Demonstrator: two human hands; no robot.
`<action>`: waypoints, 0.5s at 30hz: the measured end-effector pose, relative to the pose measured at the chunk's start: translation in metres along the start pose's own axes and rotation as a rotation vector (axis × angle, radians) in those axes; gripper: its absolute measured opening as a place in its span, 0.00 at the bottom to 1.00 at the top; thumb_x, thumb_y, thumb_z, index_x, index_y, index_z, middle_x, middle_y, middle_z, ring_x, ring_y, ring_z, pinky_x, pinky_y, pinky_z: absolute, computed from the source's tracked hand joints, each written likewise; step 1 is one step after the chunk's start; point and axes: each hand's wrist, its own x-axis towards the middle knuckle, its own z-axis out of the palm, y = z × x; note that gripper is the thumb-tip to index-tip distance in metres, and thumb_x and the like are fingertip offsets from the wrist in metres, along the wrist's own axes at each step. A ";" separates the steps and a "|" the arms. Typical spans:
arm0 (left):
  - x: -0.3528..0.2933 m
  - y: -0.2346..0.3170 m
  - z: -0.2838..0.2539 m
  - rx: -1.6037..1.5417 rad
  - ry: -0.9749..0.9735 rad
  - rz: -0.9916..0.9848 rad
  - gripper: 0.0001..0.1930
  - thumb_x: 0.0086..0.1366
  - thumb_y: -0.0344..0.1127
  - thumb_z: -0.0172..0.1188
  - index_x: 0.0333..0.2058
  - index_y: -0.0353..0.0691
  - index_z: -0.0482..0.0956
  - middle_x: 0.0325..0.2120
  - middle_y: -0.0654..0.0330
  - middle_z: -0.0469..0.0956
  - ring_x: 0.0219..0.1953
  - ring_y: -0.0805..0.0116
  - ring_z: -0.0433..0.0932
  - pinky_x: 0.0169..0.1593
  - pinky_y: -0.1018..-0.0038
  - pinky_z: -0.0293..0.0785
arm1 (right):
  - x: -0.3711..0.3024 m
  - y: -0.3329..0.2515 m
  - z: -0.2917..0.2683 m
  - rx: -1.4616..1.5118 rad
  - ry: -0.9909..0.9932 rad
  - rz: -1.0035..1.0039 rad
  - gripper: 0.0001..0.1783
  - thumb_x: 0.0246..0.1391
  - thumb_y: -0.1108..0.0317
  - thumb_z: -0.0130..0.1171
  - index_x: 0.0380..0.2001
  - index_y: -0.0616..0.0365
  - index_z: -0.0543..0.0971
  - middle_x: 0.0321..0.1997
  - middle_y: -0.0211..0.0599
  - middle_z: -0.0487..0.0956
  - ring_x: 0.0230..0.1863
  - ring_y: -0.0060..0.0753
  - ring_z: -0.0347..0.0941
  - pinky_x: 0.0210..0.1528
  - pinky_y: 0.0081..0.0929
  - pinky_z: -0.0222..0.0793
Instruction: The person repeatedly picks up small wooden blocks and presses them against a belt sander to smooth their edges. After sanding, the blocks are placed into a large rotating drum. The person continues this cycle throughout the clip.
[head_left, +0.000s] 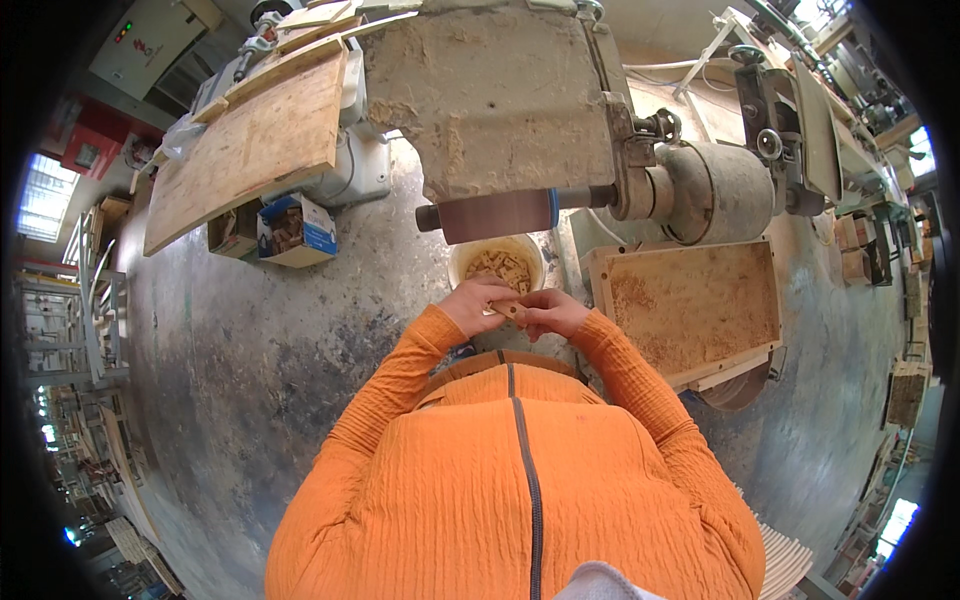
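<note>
Close in front of my body, both hands meet at a small flat wooden piece (509, 309) with a dark spot on it. My left hand (480, 303) is closed on its left side, where a small pale bit also shows at the fingers. The thumb and fingers of my right hand (550, 313) pinch its right end. Just beyond the hands stands a round pale bucket (455, 262) filled with several small wooden pieces (505, 268). Over the bucket's far side runs the brown sanding drum (495, 217) of a machine, with a blue ring at its right end.
The machine's big dusty housing (500, 100) and its motor (715, 190) fill the space ahead. At right sits a shallow wooden tray (690, 310) with sawdust. A plywood-topped table (250, 150) stands at left, with a blue-white carton (297, 232) of wood pieces below it.
</note>
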 end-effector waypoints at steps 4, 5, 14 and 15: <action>-0.003 -0.007 0.029 -0.420 0.427 -0.387 0.22 0.53 0.34 0.60 0.47 0.34 0.71 0.39 0.55 0.74 0.41 0.65 0.74 0.43 0.74 0.74 | 0.005 0.002 0.011 0.273 0.264 -0.068 0.20 0.48 0.61 0.59 0.38 0.67 0.74 0.30 0.35 0.75 0.27 0.22 0.72 0.31 0.19 0.70; -0.003 -0.007 0.033 -0.629 0.409 -0.482 0.21 0.55 0.34 0.59 0.47 0.34 0.70 0.39 0.56 0.75 0.41 0.66 0.75 0.43 0.74 0.74 | 0.007 0.001 0.013 0.267 0.312 -0.077 0.19 0.48 0.63 0.59 0.39 0.68 0.73 0.30 0.35 0.75 0.28 0.23 0.72 0.32 0.19 0.71; 0.013 -0.016 0.033 -1.329 0.484 -0.658 0.16 0.59 0.34 0.55 0.43 0.30 0.71 0.34 0.55 0.76 0.35 0.65 0.77 0.40 0.73 0.76 | 0.034 -0.019 0.024 0.419 0.386 -0.133 0.17 0.49 0.67 0.57 0.37 0.71 0.73 0.29 0.36 0.74 0.28 0.25 0.72 0.32 0.20 0.73; 0.017 -0.016 0.031 -1.346 0.496 -0.657 0.15 0.59 0.34 0.55 0.42 0.30 0.72 0.34 0.55 0.76 0.34 0.65 0.77 0.39 0.73 0.76 | 0.038 -0.021 0.020 0.415 0.397 -0.131 0.16 0.49 0.67 0.57 0.37 0.71 0.73 0.29 0.36 0.74 0.28 0.25 0.72 0.31 0.20 0.73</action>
